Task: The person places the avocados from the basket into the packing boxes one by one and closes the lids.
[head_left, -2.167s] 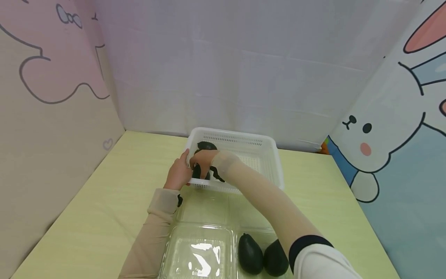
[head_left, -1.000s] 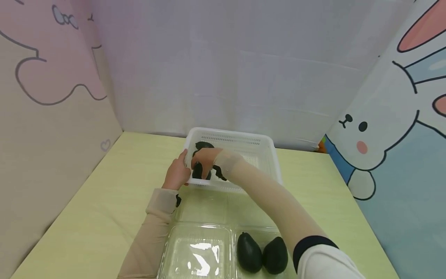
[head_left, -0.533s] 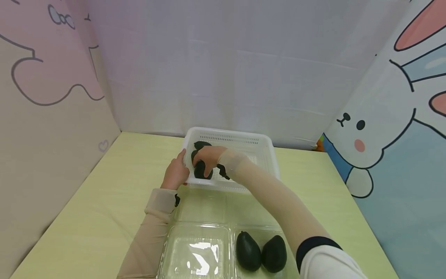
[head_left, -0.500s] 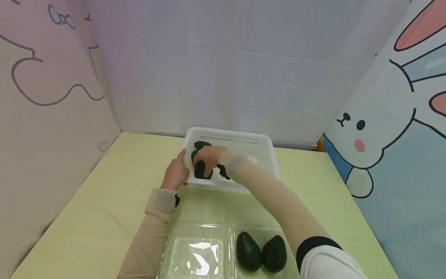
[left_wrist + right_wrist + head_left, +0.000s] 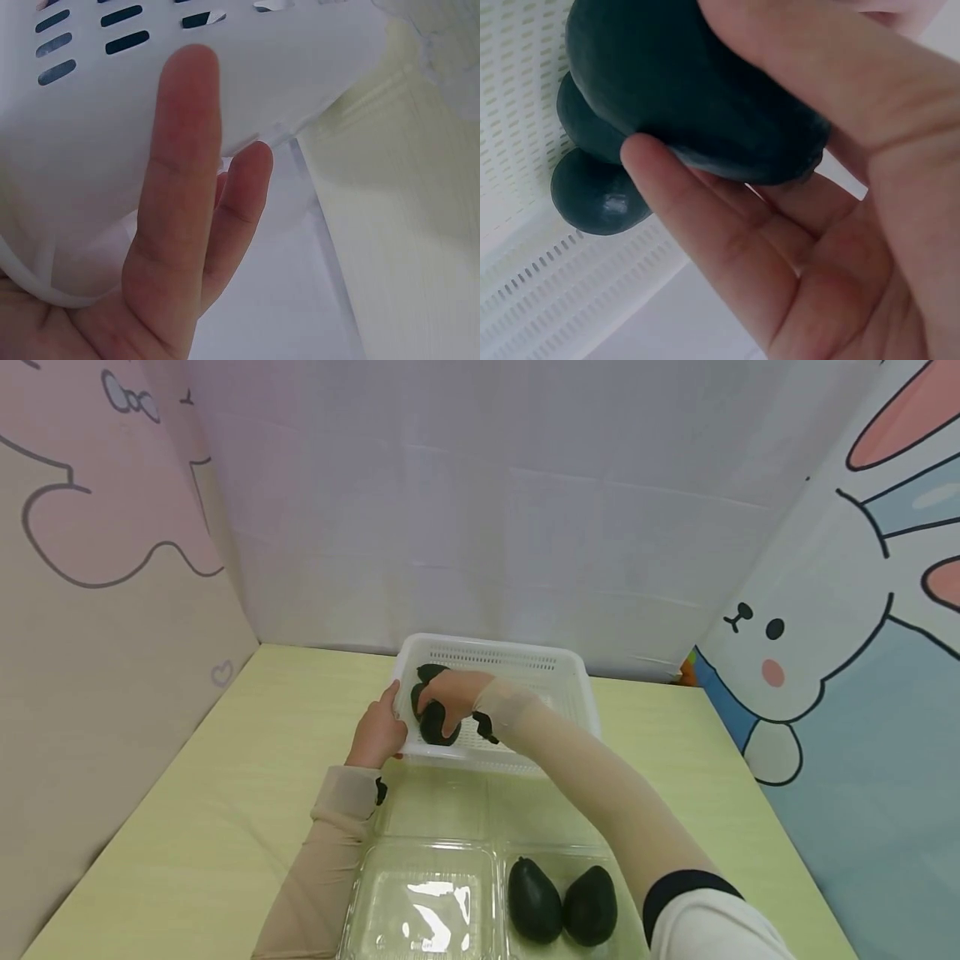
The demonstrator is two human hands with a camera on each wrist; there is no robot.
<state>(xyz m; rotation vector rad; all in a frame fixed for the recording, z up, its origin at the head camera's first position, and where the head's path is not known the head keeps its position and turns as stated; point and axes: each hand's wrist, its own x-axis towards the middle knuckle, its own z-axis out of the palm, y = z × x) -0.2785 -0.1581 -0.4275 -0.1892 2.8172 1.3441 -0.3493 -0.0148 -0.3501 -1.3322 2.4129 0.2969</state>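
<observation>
At the left end of the white basket [image 5: 596,718], the right hand [image 5: 457,691] grips a dark green avocado [image 5: 434,725]. The right wrist view shows its thumb and fingers round this avocado [image 5: 660,82], with two more avocados [image 5: 604,196] beneath and beside it. The left hand [image 5: 377,732] holds the basket's left side near the front corner. In the left wrist view, fingers of the left hand [image 5: 172,217] extend along the outside of the basket wall [image 5: 300,60].
A clear plastic container with compartments [image 5: 497,881] lies in front of the basket. Two avocados [image 5: 535,900] [image 5: 591,906] lie side by side in its front right compartment. A white curtain [image 5: 480,527] hangs behind the yellowish table [image 5: 225,793], and printed panels stand at both sides.
The right hand has moved slightly right and up, with the gripped avocado shifted and turned a little. The left hand keeps its place on the basket.
</observation>
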